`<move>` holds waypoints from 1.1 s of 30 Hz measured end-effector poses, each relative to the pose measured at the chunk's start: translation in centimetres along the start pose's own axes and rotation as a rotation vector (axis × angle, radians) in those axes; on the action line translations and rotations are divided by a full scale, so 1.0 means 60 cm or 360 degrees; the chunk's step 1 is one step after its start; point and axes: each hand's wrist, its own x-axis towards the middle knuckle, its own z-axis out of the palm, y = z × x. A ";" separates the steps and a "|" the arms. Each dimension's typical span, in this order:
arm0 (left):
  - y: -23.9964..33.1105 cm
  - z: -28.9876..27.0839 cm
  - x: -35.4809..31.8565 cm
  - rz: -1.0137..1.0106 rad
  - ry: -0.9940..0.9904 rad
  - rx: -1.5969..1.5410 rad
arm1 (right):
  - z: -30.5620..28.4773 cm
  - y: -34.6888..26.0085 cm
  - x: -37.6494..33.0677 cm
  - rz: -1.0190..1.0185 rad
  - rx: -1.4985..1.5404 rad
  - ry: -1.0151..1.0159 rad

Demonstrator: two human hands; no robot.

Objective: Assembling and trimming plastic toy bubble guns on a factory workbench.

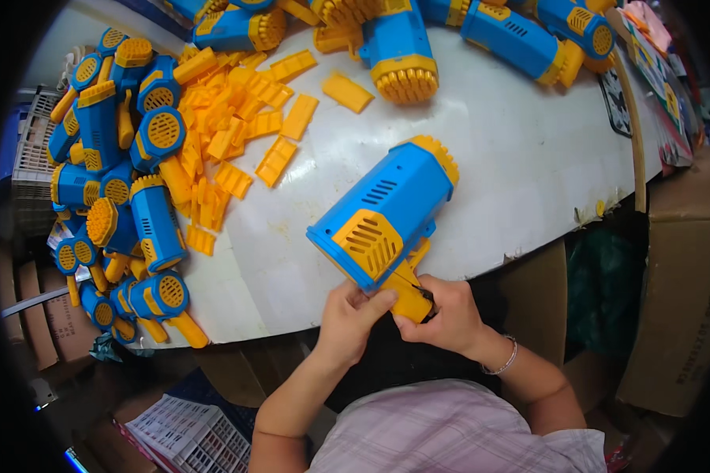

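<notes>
A big toy blaster (386, 213) made of smooth, hard plastic sits near the middle, at the front edge of the white bench (528, 158). Its body is blue and boxy, with small slits on the side. The back end is a yellow cap with slanted slots. The front end, pointing to 1 o'clock, has a bumpy yellow ring. A yellow handle (409, 292) sticks down toward 5 o'clock.

The left hand (353, 311) comes up from 6 o'clock. Its fingers are curled together and its thumb presses on the handle, just under the blue body. The right hand (446, 311) comes in from 4 o'clock. It is wrapped tight around the bottom of the handle, with the fingers bent over a small dark spot there. A thin bracelet (503, 361) goes around the right wrist. Both forearms are bent in toward each other.

At 10 o'clock lies a heap of flat yellow plastic pieces (229, 126) with little ribs on them, shaped like small lids. At 9 o'clock there is a pile of blue and yellow toys (126, 173) with round yellow grilles. More big blasters (402, 47) lie at 12 o'clock. Brown cardboard boxes (678, 315) stand at 3 o'clock. A white plastic crate (185, 433) with a grid of holes sits at 7 o'clock.
</notes>
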 end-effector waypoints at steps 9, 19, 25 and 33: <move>-0.021 0.004 0.038 -0.0037 -0.0251 -0.0062 | -0.041 0.018 0.002 0.0097 0.0130 -0.0070; -0.011 0.018 0.021 -0.0081 -0.0223 -0.0015 | -0.045 0.001 -0.008 0.0107 0.0292 -0.0044; -0.006 0.020 0.028 -0.0084 -0.0377 -0.0287 | -0.073 0.005 -0.010 0.0376 0.0533 -0.0119; 0.040 -0.041 -0.044 0.0113 -0.0230 -0.0386 | 0.009 -0.086 0.020 -0.0032 0.0234 -0.0154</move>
